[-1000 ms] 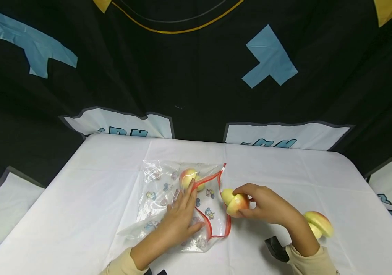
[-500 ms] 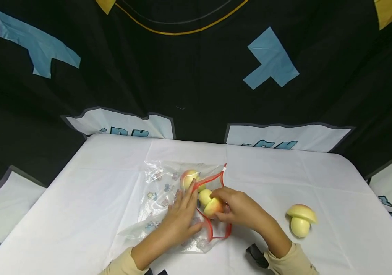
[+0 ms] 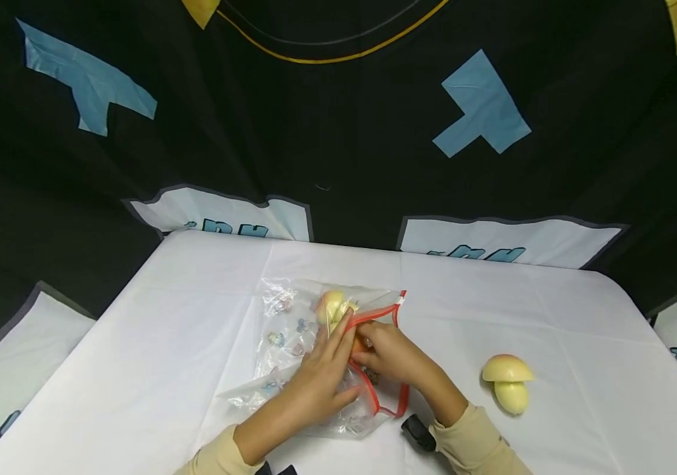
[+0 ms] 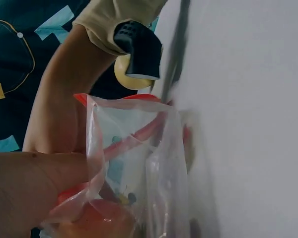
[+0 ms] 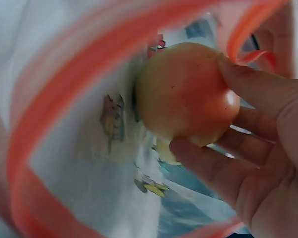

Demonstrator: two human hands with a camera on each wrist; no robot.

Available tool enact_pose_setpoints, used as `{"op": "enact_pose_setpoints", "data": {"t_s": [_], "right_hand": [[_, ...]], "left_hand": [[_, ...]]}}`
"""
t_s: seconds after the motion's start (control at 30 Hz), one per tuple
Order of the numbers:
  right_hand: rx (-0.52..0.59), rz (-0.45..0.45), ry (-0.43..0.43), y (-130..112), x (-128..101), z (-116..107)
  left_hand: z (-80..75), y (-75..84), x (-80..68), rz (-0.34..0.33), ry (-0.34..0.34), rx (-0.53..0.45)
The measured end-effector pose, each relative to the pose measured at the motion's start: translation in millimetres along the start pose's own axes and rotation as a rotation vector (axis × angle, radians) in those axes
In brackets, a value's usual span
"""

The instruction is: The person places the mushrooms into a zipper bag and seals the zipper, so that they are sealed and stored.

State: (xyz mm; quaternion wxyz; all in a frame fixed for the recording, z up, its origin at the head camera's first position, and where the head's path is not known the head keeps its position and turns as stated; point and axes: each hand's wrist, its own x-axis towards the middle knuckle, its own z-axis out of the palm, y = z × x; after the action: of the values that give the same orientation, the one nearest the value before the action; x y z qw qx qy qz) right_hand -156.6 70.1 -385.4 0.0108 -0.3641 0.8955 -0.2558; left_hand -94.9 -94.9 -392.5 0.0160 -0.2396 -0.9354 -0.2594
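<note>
In the head view I could pass over white tabletop (image 3: 463, 303) at two o'clock from the clear bag (image 3: 282, 323). The right hand (image 3: 388, 353) crowds its mouth at three; the left hand (image 3: 323, 369) blocks its centre. In the right wrist view, room lies nine o'clock of the rounded piece (image 5: 186, 94).

Round reddish piece (image 5: 186, 91) (in hand (image 5: 268, 166))

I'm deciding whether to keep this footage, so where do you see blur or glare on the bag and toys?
Head view: fairly clear, with white glints on the bag; right wrist view: the near red trim is blurred, and a small bright highlight sits on the held toy; left wrist view: dimmer, a bit soft, glints along the bag.
</note>
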Motion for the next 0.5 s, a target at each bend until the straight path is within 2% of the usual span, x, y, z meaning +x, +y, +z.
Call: {"op": "enact_pose_setpoints", "data": {"t_s": [0.2,0.5], "right_hand": [[0.098,-0.002,-0.014,3.9,6.7,7.7],[0.051,-0.009,0.004,-2.2,15.9,15.8]], "left_hand": [[-4.4,0.4,1.2,0.022,0.054,-0.027],[-11.0,7.4,1.7,-0.006,0.054,-0.028]]}}
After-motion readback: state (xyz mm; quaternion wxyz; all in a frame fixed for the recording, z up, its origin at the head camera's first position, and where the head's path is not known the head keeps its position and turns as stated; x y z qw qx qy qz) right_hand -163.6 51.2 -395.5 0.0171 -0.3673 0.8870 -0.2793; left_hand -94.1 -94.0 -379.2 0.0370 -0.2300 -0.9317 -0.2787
